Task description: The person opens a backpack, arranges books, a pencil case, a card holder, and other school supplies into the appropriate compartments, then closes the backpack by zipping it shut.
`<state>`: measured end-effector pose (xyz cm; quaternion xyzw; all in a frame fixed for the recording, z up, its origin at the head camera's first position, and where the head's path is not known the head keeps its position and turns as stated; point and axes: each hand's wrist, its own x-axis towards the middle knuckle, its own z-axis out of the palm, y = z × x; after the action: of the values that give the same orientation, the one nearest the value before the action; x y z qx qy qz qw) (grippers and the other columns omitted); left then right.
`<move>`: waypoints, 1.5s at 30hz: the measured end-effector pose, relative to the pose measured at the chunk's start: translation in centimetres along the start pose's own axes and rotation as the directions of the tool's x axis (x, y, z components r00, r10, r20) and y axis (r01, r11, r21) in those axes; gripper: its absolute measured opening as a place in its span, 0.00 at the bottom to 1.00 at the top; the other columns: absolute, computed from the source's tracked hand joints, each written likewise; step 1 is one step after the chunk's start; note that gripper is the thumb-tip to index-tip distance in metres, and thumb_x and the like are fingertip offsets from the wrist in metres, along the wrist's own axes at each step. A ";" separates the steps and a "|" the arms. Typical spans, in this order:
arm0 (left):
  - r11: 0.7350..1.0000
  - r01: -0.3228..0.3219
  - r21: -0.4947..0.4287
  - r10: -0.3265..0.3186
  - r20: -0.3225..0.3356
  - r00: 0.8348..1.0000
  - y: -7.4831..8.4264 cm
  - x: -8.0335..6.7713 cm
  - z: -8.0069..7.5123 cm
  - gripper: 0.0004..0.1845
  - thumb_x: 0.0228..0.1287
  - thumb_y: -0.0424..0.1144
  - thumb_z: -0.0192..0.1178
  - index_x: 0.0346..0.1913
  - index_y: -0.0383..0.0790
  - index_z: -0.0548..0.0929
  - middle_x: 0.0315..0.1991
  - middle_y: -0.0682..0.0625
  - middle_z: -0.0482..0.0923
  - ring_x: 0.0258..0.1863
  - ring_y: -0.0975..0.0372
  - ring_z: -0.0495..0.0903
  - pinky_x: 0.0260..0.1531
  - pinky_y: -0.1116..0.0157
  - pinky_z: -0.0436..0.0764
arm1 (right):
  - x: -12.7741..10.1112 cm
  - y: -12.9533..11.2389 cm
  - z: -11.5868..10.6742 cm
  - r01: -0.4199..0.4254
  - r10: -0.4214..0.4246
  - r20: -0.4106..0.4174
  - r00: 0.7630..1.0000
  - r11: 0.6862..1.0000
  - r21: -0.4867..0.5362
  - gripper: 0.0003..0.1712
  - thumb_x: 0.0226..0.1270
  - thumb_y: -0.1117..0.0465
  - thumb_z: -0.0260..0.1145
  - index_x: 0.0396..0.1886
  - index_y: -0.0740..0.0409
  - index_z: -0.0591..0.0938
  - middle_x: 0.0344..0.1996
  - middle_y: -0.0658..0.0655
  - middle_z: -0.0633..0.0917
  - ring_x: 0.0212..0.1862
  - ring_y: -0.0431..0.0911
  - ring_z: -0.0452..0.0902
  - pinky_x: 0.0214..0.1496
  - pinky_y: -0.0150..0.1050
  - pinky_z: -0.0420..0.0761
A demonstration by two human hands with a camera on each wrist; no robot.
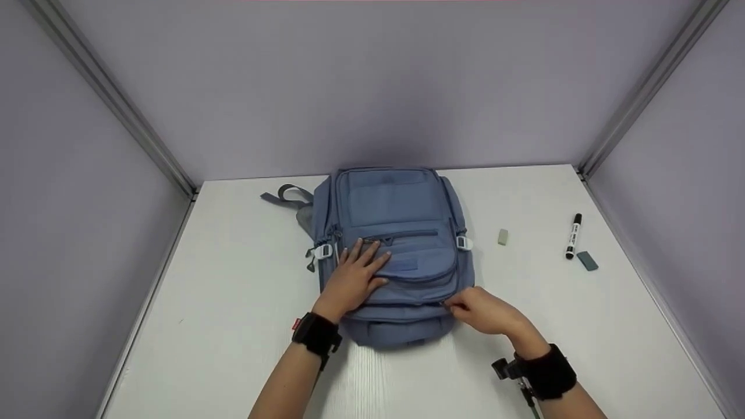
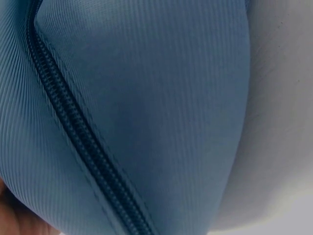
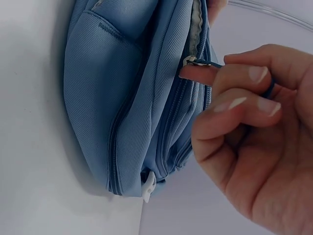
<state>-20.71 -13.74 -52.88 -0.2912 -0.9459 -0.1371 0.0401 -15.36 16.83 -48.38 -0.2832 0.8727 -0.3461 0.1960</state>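
Observation:
A blue backpack [image 1: 391, 201] lies on the white table, its front facing up. My left hand [image 1: 351, 279] rests on the lower front pocket, fingers spread. At the pack's lower right side, my right hand [image 1: 480, 309] pinches a zipper pull, its dark cord [image 3: 206, 63] running from the metal slider [image 3: 190, 60] into the curled fingers. Beyond the slider, the zipper is parted and a pale inner edge [image 3: 196, 24] shows. The left wrist view is filled by blue fabric and a closed zipper [image 2: 80, 125].
Right of the backpack lie a small pale eraser-like block [image 1: 503, 237], a black-and-white marker [image 1: 574, 235] and a dark grey-green block [image 1: 587, 261]. A grey strap [image 1: 285, 198] sticks out at upper left. White buckles [image 1: 464, 243] sit on the sides. Panels enclose the table's back and sides.

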 end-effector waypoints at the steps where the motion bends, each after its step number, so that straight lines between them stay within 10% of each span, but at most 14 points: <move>1: 1.000 0.001 -0.002 -0.001 0.000 1.000 0.0 0.0 0.0 0.31 0.73 0.58 0.48 0.74 0.53 0.65 0.76 0.46 0.54 0.75 0.43 0.47 0.67 0.40 0.53 | 0.0 0.0 0.0 -0.002 0.002 0.001 1.000 1.000 0.001 0.15 0.70 0.72 0.54 0.49 0.73 0.83 0.22 0.49 0.77 0.20 0.35 0.62 0.27 0.32 0.67; 14: 0.999 0.010 -0.031 -0.010 0.000 1.000 0.1 0.3 0.1 0.30 0.74 0.56 0.49 0.74 0.52 0.65 0.76 0.46 0.54 0.75 0.43 0.46 0.67 0.39 0.53 | 0.7 -1.3 0.6 0.007 -0.008 0.015 1.000 0.997 0.077 0.16 0.72 0.70 0.54 0.53 0.69 0.83 0.15 0.42 0.63 0.18 0.35 0.57 0.25 0.32 0.63; 21: 1.000 0.008 -0.020 -0.008 -0.014 1.000 -0.7 0.8 0.3 0.29 0.74 0.55 0.49 0.74 0.53 0.65 0.76 0.46 0.54 0.75 0.44 0.45 0.68 0.40 0.52 | 1.8 -1.5 1.5 0.062 -0.060 -0.037 0.998 0.996 0.061 0.13 0.73 0.70 0.53 0.32 0.66 0.83 0.15 0.43 0.60 0.18 0.35 0.54 0.24 0.31 0.59; 35: 0.999 0.013 -0.030 -0.015 -0.058 0.998 -1.1 0.7 0.8 0.30 0.73 0.56 0.50 0.73 0.51 0.67 0.75 0.45 0.56 0.75 0.42 0.46 0.67 0.41 0.52 | 2.3 -2.7 3.1 0.021 -0.014 -0.069 0.998 0.994 0.104 0.17 0.75 0.66 0.54 0.55 0.70 0.81 0.14 0.42 0.67 0.18 0.34 0.62 0.26 0.32 0.67; 45: 1.000 0.022 -0.018 -0.024 -0.132 0.991 1.1 0.2 -0.8 0.24 0.68 0.51 0.62 0.62 0.42 0.80 0.67 0.41 0.69 0.68 0.45 0.64 0.65 0.42 0.61 | 2.4 -2.0 2.3 -0.044 0.052 -0.086 0.995 0.995 0.090 0.14 0.75 0.63 0.57 0.41 0.66 0.87 0.26 0.50 0.82 0.23 0.37 0.66 0.29 0.33 0.68</move>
<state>-20.25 -12.93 -51.86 -0.2708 -0.9434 -0.1645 0.0984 -15.24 12.98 -48.87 -0.2376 0.8709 -0.3918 0.1778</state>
